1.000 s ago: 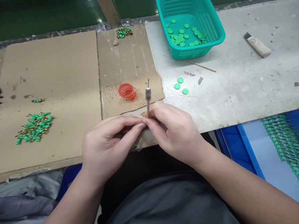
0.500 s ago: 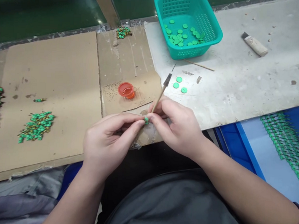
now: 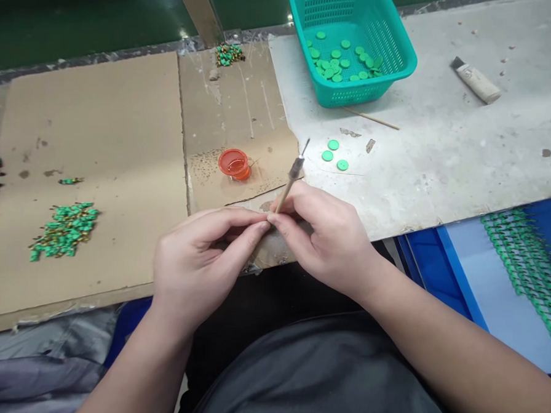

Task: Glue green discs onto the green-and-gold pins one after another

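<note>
The right hand (image 3: 329, 240) is closed in a firm, close pinch on the shaft of a wooden-handled needle (image 3: 290, 179), tip up and tilted slightly away, while the curled left hand (image 3: 203, 258) meets it fingertip to fingertip, any small piece between them hidden, a red cup (image 3: 234, 164) just beyond.

Dark grey shirt (image 3: 322, 381), bare left hand (image 3: 203, 258), bare right hand (image 3: 326, 240)

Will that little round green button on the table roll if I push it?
Probably not: the flat round green plastic button lies on its face, so it would likely slide. It looks thin and light, so it may skitter. Stood on edge, it might roll.
</note>
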The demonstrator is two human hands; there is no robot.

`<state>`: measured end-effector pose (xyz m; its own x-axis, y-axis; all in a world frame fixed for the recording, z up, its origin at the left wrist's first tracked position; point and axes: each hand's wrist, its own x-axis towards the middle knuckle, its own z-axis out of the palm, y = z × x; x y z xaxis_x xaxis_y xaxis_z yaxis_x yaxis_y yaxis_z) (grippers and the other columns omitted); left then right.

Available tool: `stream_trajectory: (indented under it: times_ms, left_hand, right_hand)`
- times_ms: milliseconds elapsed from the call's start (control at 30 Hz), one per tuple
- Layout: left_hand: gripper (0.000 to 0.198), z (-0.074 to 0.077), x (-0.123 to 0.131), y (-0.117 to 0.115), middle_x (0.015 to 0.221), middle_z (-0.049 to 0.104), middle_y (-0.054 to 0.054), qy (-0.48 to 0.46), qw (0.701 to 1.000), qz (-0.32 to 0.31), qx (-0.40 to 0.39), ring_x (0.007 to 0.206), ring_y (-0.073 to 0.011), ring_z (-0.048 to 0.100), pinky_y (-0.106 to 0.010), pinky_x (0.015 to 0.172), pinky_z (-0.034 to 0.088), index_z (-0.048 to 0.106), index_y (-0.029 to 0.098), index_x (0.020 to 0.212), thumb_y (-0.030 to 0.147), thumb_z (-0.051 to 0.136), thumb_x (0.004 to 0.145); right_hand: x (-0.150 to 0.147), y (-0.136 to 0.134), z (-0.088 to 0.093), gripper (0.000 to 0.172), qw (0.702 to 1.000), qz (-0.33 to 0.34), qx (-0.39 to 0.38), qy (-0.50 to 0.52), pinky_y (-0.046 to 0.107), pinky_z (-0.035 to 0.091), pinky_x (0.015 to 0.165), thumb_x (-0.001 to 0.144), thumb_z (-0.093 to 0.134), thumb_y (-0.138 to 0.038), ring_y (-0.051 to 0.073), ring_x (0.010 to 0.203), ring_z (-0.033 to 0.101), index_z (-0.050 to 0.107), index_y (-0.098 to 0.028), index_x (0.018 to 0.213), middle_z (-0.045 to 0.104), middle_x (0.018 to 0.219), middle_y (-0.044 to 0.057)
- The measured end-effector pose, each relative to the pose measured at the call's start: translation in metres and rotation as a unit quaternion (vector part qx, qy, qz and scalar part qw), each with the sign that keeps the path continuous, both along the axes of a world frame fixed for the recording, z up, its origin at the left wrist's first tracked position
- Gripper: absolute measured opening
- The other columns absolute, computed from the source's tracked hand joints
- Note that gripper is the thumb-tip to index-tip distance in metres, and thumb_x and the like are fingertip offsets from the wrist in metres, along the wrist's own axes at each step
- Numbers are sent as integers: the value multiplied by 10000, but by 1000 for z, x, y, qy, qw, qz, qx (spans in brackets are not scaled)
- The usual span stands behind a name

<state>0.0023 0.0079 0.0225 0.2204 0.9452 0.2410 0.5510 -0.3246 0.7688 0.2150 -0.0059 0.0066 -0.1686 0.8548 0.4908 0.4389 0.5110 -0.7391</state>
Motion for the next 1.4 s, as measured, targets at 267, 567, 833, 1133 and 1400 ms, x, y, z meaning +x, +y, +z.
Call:
stream_trajectory:
  times_ms: [267,567,833,1133,1400]
  left_hand:
    - [117,-2,-3,2,1046,912,39,-3,1000,-6,5,955,-190,867,-286,909,713,945,370,1050,288,865,1025]
    - [93,-3,-1,2,1101,919,34,-1,1000,-9,10,977,-162,871,-240,903,699,940,348,1091,314,869,1042]
    - [90,-4,0,1,1073,917,48,16,999,3,39,948,-137,852,-228,917,682,947,357,1084,303,897,1030]
    - [116,-9,0,1,1033,914,74,10,999,18,44,881,-126,842,-239,878,684,951,401,1078,314,924,1007]
    - [77,-5,2,0,1059,921,27,22,999,18,42,927,-174,861,-290,905,697,954,339,1077,316,916,1015]
  right_hand:
    - [-3,0,3,224,1000,14,-8,7,303,553,819,1184,609,-124,173,877,685,562,-262,1014,692,958,-16]
    - [8,15,5,279,999,11,-25,27,305,536,797,1154,616,-153,177,837,649,494,-280,937,636,899,-33]
    - [11,18,6,248,997,46,-56,15,320,512,814,1162,612,-167,182,824,635,512,-274,962,678,936,-11]
    - [13,20,4,191,996,73,-46,11,305,473,816,1185,588,-172,178,864,650,561,-253,1014,720,1026,4]
    - [13,18,5,185,995,67,-68,11,357,559,864,1197,594,-261,223,924,714,593,-282,1014,764,1045,29]
